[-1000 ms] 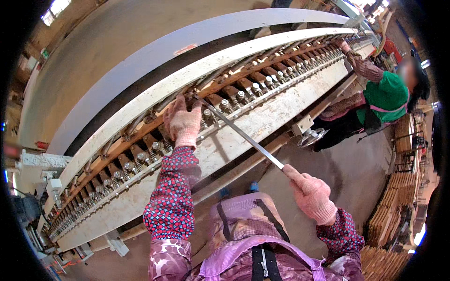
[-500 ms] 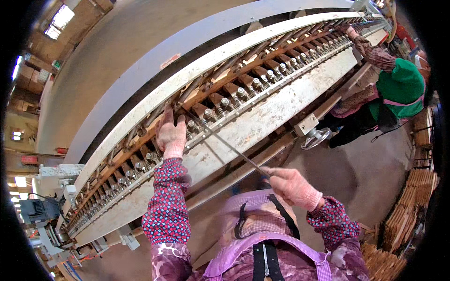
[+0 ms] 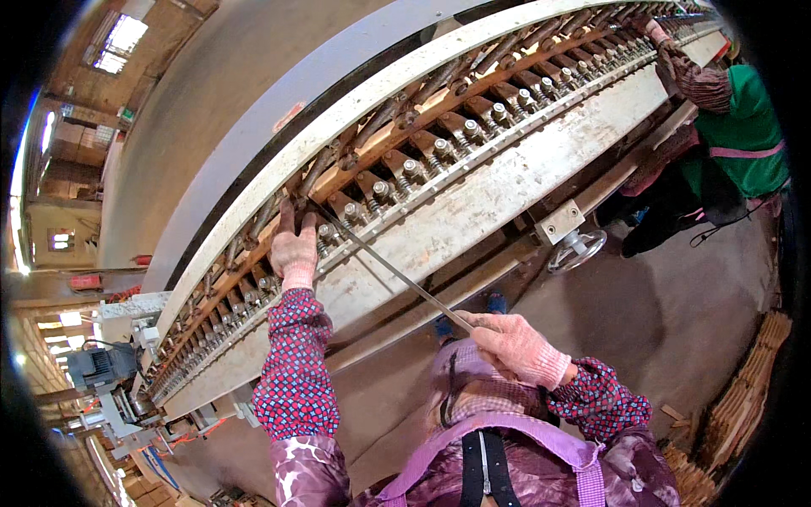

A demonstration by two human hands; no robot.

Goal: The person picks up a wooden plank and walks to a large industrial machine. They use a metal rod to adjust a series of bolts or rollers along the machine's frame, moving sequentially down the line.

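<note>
My right hand (image 3: 525,345), in a pink knit glove, is closed around the near end of a long thin metal rod (image 3: 397,272). The rod slants up and left, its far end among the springs and bolts of a long machine. My left hand (image 3: 293,251), gloved too, lies on the machine's row of brown metal fingers, left of the rod's far end. Its fingers are stretched apart and touch the brown strip (image 3: 334,179); their tips are partly hidden in the gap. Spring-loaded bolts (image 3: 411,169) line the pale machine bed (image 3: 473,207).
At the upper right, a person in green (image 3: 748,114) has a gloved hand on the same machine. A handwheel (image 3: 579,251) sticks out below the bed. Wood strips (image 3: 748,393) are stacked at the right. A grey motor (image 3: 101,365) sits at the machine's left end.
My left hand has slid slightly left and down along the strip. The rod's far end has shifted a little left, and my right hand is slightly lower. The view has turned somewhat.
</note>
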